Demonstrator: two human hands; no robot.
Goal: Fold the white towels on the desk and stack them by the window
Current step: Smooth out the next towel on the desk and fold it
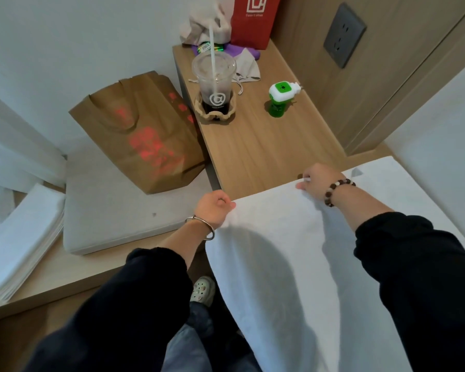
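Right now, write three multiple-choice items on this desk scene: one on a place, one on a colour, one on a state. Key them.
1. Where does the drink cup stand?
A. on the wooden desk
B. inside the brown paper bag
C. on the folded towel stack

2. What colour is the small plug-in bottle?
A. blue
B. green
C. yellow

3. How is the white towel held?
A. lying untouched
B. by one hand
C. by both hands

Key: 1 A, the cup's base rests on wood; 2 B, green body under a white cap; 3 C, the left hand and right hand each pinch its top edge.
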